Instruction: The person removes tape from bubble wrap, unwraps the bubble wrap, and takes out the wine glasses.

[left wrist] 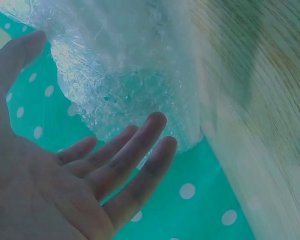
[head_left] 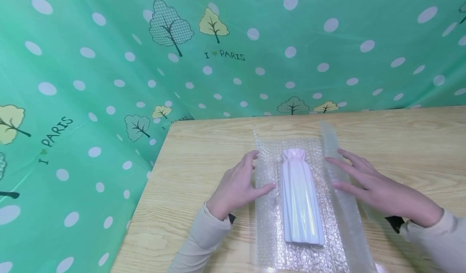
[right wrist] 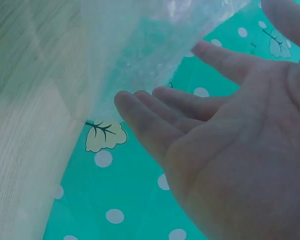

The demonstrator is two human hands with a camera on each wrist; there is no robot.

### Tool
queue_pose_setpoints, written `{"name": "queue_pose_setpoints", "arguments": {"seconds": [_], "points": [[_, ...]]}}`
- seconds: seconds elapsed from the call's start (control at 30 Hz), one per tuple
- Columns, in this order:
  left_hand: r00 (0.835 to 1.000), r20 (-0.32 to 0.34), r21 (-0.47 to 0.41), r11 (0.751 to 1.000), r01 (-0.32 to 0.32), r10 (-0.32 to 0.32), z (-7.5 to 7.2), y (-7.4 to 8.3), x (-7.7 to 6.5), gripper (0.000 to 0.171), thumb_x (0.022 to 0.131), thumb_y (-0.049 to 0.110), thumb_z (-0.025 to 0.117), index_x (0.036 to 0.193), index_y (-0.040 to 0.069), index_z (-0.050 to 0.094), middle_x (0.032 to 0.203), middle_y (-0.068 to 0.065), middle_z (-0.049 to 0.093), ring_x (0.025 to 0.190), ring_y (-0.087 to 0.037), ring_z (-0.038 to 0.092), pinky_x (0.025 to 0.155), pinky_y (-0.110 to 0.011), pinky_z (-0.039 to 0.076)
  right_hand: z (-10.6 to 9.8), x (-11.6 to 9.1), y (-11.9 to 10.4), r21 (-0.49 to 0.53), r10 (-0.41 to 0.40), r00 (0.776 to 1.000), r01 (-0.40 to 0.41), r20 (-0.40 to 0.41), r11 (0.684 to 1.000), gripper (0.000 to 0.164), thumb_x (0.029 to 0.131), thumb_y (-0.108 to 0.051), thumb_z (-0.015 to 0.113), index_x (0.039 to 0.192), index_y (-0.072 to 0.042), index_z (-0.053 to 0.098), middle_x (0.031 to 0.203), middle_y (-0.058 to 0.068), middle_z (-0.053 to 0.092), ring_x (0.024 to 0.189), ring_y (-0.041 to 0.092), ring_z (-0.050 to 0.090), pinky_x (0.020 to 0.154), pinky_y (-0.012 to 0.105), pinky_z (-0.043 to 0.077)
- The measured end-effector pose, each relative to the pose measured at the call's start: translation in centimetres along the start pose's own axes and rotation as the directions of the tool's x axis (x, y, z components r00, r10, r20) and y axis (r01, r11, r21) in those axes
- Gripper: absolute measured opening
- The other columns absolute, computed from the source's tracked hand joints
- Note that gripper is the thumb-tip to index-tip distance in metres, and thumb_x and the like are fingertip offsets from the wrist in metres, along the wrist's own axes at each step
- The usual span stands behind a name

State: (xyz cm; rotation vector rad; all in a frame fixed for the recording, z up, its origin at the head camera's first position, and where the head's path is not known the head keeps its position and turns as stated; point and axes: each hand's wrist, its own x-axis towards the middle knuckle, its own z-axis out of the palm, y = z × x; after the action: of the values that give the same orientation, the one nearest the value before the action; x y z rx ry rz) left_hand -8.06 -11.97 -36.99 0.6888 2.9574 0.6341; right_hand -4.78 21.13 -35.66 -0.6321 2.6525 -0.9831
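Note:
A fluted vase (head_left: 300, 202), pinkish at its gathered neck and pale blue-white toward the base, lies flat on a sheet of clear bubble wrap (head_left: 267, 220). The wrap's right side stands up as a raised flap (head_left: 347, 216). My right hand (head_left: 378, 190) is against that flap, fingers extended and spread. On the other side, my left hand (head_left: 236, 186) hovers by the wrap's left edge, thumb pointing toward the vase. The left wrist view shows the left fingers (left wrist: 152, 127) spread beside the crinkled wrap (left wrist: 125, 85). In the right wrist view, fingertips (right wrist: 125, 100) meet the translucent sheet (right wrist: 140, 55).
Beneath everything is a light wood-grain table (head_left: 204, 151). A green polka-dot cloth (head_left: 233, 30) with printed trees hangs behind the table and along its left side.

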Motion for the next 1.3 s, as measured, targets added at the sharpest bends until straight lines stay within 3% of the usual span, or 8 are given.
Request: {"name": "queue_pose_setpoints", "arguments": {"seconds": [0.27, 0.6, 0.9, 1.13, 1.3], "points": [[1.0, 0.018, 0.036, 0.999, 0.006, -0.006, -0.1, 0.0, 0.0, 0.094, 0.075, 0.072, 0.051, 0.143, 0.014, 0.024, 0.135, -0.004, 0.044, 0.081, -0.013, 0.056, 0.069, -0.029, 0.052, -0.4, 0.0, -0.1, 0.0, 0.022, 1.0, -0.022, -0.008, 1.0, 0.053, 0.096, -0.034, 0.047, 0.144, -0.035, 0.023, 0.152, 0.015, 0.003, 0.127, 0.05, 0.022, 0.079, 0.074, 0.031], [1.0, 0.014, 0.028, 1.0, 0.01, -0.011, -0.2, 0.0, -0.1, 0.09, 0.075, 0.064, 0.06, 0.142, 0.015, 0.028, 0.136, -0.002, 0.043, 0.083, -0.015, 0.057, 0.073, -0.033, 0.052, -0.6, -0.1, 0.6, -0.034, -0.014, 0.999, 0.013, -0.035, 0.999, 0.066, 0.092, -0.034, 0.056, 0.146, -0.024, 0.021, 0.15, 0.019, 0.006, 0.125, 0.051, 0.025, 0.082, 0.072, 0.032], [0.999, 0.036, 0.047, 0.999, 0.017, -0.019, -0.5, -0.3, -0.2, 0.091, 0.074, 0.066, 0.06, 0.142, 0.014, 0.028, 0.137, -0.001, 0.041, 0.081, -0.013, 0.055, 0.074, -0.032, 0.052, -1.0, -0.2, 0.9, -0.063, -0.022, 0.999, 0.019, -0.045, 0.998, 0.072, 0.089, -0.036, 0.059, 0.146, -0.016, 0.019, 0.147, 0.022, 0.012, 0.122, 0.049, 0.029, 0.082, 0.07, 0.034], [0.998, 0.056, 0.038, 0.999, 0.032, -0.034, -1.0, -0.4, -0.2, 0.091, 0.073, 0.061, 0.065, 0.142, 0.014, 0.029, 0.139, -0.001, 0.04, 0.098, -0.017, 0.056, 0.086, -0.037, 0.05, -1.3, -0.4, 1.8, -0.085, -0.073, 0.995, 0.067, -0.063, 0.994, 0.072, 0.085, -0.028, 0.066, 0.143, -0.011, 0.026, 0.145, 0.024, 0.015, 0.118, 0.05, 0.033, 0.079, 0.069, 0.038], [0.997, 0.062, 0.029, 0.998, 0.051, -0.053, -1.2, -0.6, -0.3, 0.093, 0.072, 0.057, 0.069, 0.143, 0.013, 0.028, 0.14, -0.002, 0.04, 0.1, -0.019, 0.057, 0.087, -0.039, 0.049, -1.2, -0.3, 2.5, -0.09, -0.122, 0.989, 0.115, -0.078, 0.989, 0.072, 0.082, -0.023, 0.07, 0.141, -0.011, 0.031, 0.145, 0.024, 0.016, 0.117, 0.051, 0.034, 0.077, 0.068, 0.039]]}}
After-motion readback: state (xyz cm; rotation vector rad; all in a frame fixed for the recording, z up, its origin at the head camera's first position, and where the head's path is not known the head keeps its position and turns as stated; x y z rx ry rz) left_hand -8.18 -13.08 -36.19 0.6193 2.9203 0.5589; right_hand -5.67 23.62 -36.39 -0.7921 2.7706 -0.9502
